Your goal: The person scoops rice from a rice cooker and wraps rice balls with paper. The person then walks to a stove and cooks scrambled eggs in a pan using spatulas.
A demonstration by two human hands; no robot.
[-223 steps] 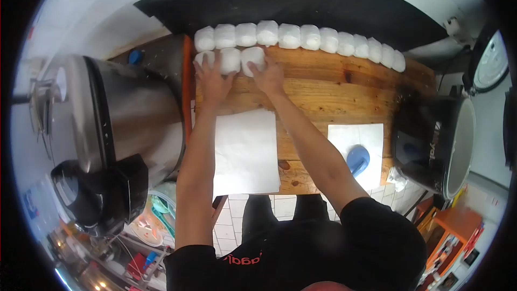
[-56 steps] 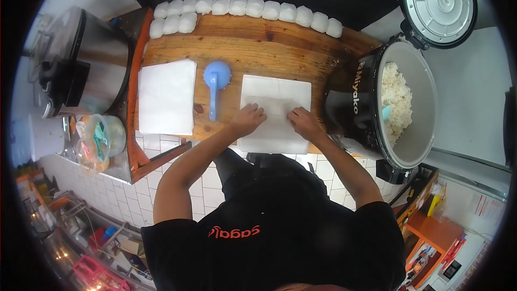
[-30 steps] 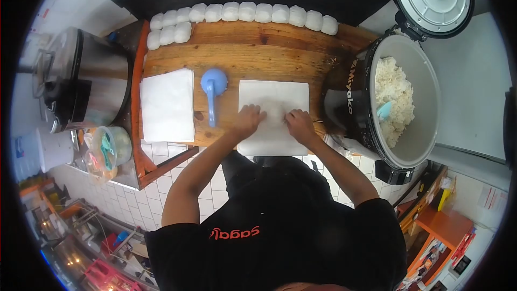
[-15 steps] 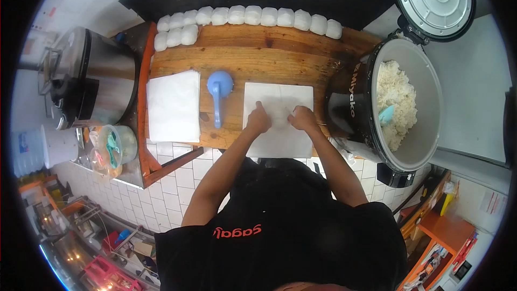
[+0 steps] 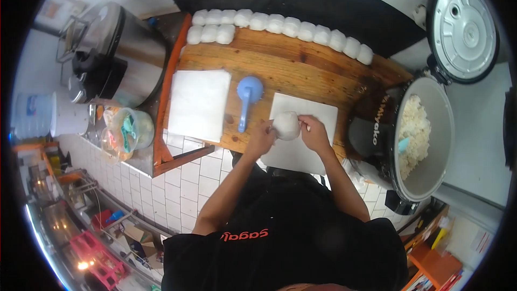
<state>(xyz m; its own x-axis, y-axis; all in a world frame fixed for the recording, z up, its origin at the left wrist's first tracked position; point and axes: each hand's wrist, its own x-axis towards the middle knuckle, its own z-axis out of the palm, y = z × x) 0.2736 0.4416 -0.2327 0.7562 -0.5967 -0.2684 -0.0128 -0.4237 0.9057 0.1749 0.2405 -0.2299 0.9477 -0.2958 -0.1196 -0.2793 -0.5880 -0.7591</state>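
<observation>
A rounded white paper-wrapped rice packet (image 5: 286, 125) sits between my hands, above a stack of white wrapping paper (image 5: 318, 106) at the table's front. My left hand (image 5: 262, 139) grips its left side with closed fingers. On the other side, my right hand (image 5: 313, 132) pinches the paper at the packet's upper right edge. A light blue scoop (image 5: 249, 90) lies to the left of the stack, its handle toward me. Another pile of white paper sheets (image 5: 199, 105) is farther left. Similar white packets (image 5: 291, 26) line the back of the wooden table, with a short second row at left.
At right stands an open rice cooker (image 5: 371, 121) holding cooked rice (image 5: 416, 143) and a light blue paddle (image 5: 403, 145); its lid (image 5: 463, 29) is raised. A closed metal cooker (image 5: 137, 56) stands at left, near a clear tub (image 5: 141, 129) with green utensils.
The flat folded paper under my hands has become a rounded packet, gripped from both sides. My hands have come closer together. The camera view has turned and shifted.
</observation>
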